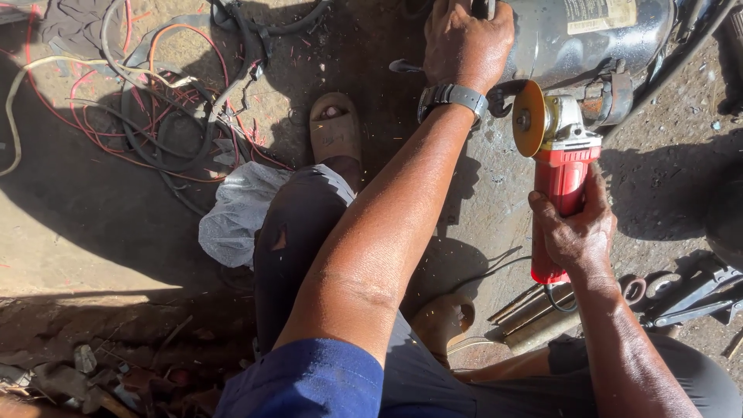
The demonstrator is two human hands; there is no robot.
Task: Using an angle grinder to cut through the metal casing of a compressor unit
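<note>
Right hand [576, 232] fingers wrapped round red angle grinder [559, 182], disc at metal cylinder [588, 35]; left hand [464, 39] fingers closed, gripping cylinder top.

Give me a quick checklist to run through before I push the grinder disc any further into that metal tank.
1. Right hand grip on the red angle grinder: ok, fingers wrapped round the body.
2. Left hand steadying the metal tank: ok, pressed on its top, apart from the disc.
3. Disc guard: cannot tell, no guard shows on the side facing the camera.
4. Grinder cord: not ok, it loops down beside the loose metal bars.
5. Feet: not ok, an open sandal sits near the work.
6. Gloves: not ok, both hands are bare.
</note>
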